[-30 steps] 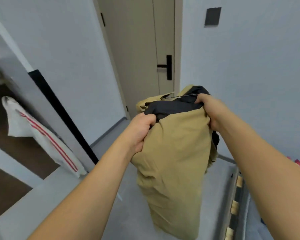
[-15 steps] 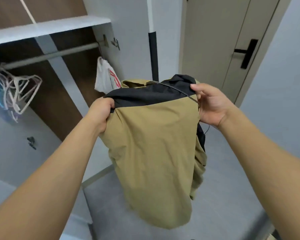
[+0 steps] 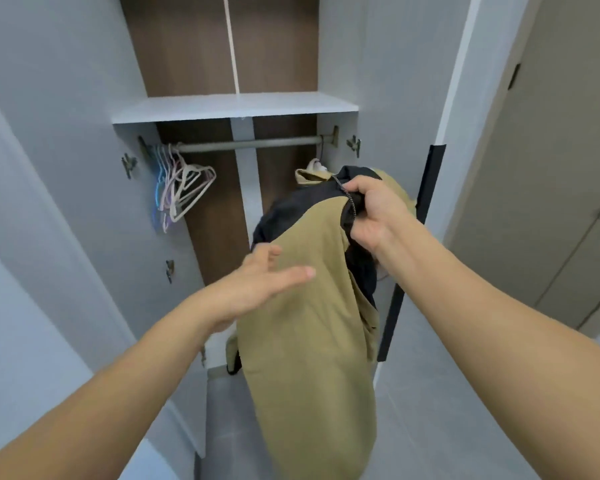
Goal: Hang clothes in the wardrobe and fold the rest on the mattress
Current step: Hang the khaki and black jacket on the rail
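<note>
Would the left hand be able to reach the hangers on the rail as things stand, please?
Probably yes. The left hand is open and holds nothing, the hangers hang in the open wardrobe up and left of it, and the jacket hangs to its right, from the right hand.

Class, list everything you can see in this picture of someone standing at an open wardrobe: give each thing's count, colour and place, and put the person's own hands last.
khaki jacket with black lining and zip: one, khaki and black, hanging in front of the wardrobe
plastic clothes hangers: a bunch, count unclear, pale pink, white and blue, left end of the rail
grey metal hanging rail: one, grey, under the shelf
white wardrobe shelf: one, white, above the rail
white garment: one, white, mostly hidden behind the jacket, at the rail's right end
beige room door: one, beige, far right
left hand: one, open, fingers straight, at the jacket's left edge
right hand: one, gripping the jacket's top by the zip
</note>
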Available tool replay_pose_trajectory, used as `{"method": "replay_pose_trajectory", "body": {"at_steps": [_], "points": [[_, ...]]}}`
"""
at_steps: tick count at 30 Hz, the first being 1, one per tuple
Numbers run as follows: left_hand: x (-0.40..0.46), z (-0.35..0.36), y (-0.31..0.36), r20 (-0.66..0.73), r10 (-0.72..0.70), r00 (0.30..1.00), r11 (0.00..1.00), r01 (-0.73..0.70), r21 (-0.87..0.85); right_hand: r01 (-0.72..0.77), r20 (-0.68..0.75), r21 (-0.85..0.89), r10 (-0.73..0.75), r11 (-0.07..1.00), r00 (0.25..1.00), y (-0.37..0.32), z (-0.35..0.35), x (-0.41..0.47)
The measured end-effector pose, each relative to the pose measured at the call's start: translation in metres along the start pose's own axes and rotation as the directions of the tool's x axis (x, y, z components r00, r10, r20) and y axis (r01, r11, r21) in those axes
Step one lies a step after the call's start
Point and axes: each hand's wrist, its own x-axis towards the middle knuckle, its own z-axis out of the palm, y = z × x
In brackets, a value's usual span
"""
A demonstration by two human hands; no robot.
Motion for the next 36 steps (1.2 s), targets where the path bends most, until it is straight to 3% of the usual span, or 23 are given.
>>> {"method": "replay_pose_trajectory", "body": {"at_steps": [1, 2, 4, 6, 9, 12, 15, 17, 18, 20, 21, 22, 24, 25, 26, 31, 34, 36], "points": [[-0.005, 0.017, 0.000, 0.049, -0.035, 0.998, 0.998, 0.032, 0.054, 0.002, 0.008, 0.022, -0.002, 1.000, 1.000, 0.005, 0.011, 0.005], [-0.004, 0.032, 0.000, -0.010, -0.055, 0.998, 0.994, 0.055, 0.092, 0.002, 0.021, 0.019, -0.003, 1.000, 1.000, 0.009, 0.022, 0.009], [0.013, 0.046, -0.001, -0.265, -0.044, 0.963, 0.997, 0.061, 0.055, 0.002, 0.084, -0.015, -0.001, 1.000, 0.996, 0.016, 0.038, 0.014], [0.032, 0.039, -0.003, -0.479, -0.040, 0.877, 0.998, 0.017, -0.053, 0.072, 0.166, -0.096, -0.055, 0.993, 0.985, 0.018, 0.046, 0.018], [0.046, 0.014, -0.012, -0.464, -0.093, 0.881, 0.963, -0.039, -0.267, 0.298, 0.309, -0.297, -0.204, 0.907, 0.929, 0.015, 0.047, 0.021], [0.049, -0.009, -0.022, -0.408, -0.181, 0.895, 0.906, -0.009, -0.423, 0.521, 0.429, -0.572, -0.310, 0.634, 0.849, 0.003, 0.042, 0.025], [0.057, -0.036, -0.023, -0.487, -0.278, 0.828, 0.810, -0.071, -0.582, 0.672, 0.577, -0.683, -0.353, 0.285, 0.736, -0.010, 0.039, 0.028], [0.064, -0.055, -0.014, -0.572, -0.270, 0.775, 0.870, -0.057, -0.489, 0.710, 0.643, -0.695, -0.349, 0.108, 0.682, -0.017, 0.042, 0.029], [0.064, -0.060, -0.007, -0.631, -0.241, 0.737, 0.938, 0.010, -0.346, 0.711, 0.653, -0.702, -0.360, 0.042, 0.666, -0.020, 0.046, 0.029], [0.057, -0.058, 0.008, -0.775, -0.008, 0.632, 1.000, 0.005, -0.006, 0.682, 0.648, -0.727, -0.406, -0.078, 0.644, -0.025, 0.054, 0.030], [0.050, -0.048, 0.013, -0.772, 0.139, 0.620, 0.990, -0.080, 0.115, 0.652, 0.639, -0.745, -0.432, -0.140, 0.637, -0.027, 0.058, 0.030], [0.043, -0.036, 0.016, -0.713, 0.245, 0.657, 0.970, -0.169, 0.177, 0.619, 0.626, -0.763, -0.453, -0.185, 0.635, -0.028, 0.061, 0.031], [0.035, -0.004, 0.019, -0.480, 0.253, 0.840, 0.965, -0.184, 0.187, 0.567, 0.584, -0.798, -0.491, -0.204, 0.646, -0.030, 0.067, 0.035], [0.037, 0.008, 0.017, -0.386, 0.186, 0.904, 0.971, -0.108, 0.214, 0.552, 0.562, -0.813, -0.495, -0.185, 0.662, -0.030, 0.070, 0.037], [0.043, 0.015, 0.015, -0.376, 0.141, 0.916, 0.972, -0.057, 0.227, 0.545, 0.549, -0.822, -0.485, -0.165, 0.681, -0.030, 0.073, 0.039], [0.051, -0.030, 0.021, -0.638, 0.179, 0.749, 0.984, -0.131, 0.122, 0.527, 0.582, -0.812, -0.414, -0.251, 0.700, -0.039, 0.063, 0.049], [0.051, -0.061, 0.038, -0.664, 0.196, 0.722, 0.980, -0.157, 0.118, 0.531, 0.572, -0.819, -0.360, -0.216, 0.737, -0.044, 0.046, 0.060], [0.054, -0.070, 0.051, -0.648, 0.182, 0.740, 0.980, -0.187, 0.061, 0.548, 0.563, -0.822, -0.356, -0.153, 0.745, -0.041, 0.040, 0.066]]}}
